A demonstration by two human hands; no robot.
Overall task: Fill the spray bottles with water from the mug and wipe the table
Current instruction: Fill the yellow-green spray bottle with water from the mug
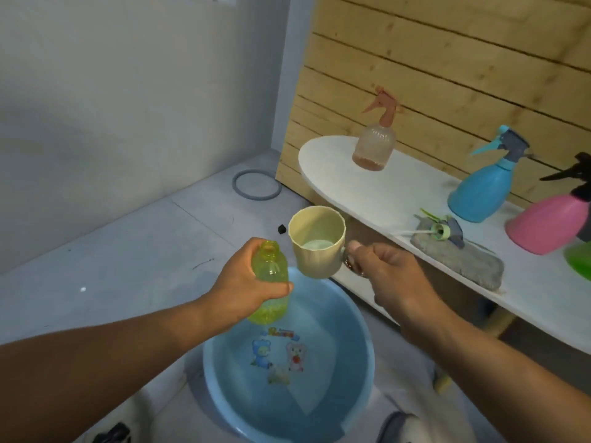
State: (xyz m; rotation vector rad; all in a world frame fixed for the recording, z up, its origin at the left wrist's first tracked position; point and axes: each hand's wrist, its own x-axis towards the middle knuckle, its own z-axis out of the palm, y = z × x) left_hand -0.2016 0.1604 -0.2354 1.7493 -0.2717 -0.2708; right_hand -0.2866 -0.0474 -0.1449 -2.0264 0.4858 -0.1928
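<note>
Hands: left (246,279) grips ribbed bottle (270,282) (uncapped) | right (388,276) holds fluted mug (318,243)

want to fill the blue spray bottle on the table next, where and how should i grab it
Judging by its shape, grip the blue spray bottle round the narrow neck just under the trigger head, coming from above and the table's front edge. The body flares wide toward the base, so the fingers wrap the neck more surely. The nozzle points left and the pink bottle stands close on its right, so avoid the sides.
</note>
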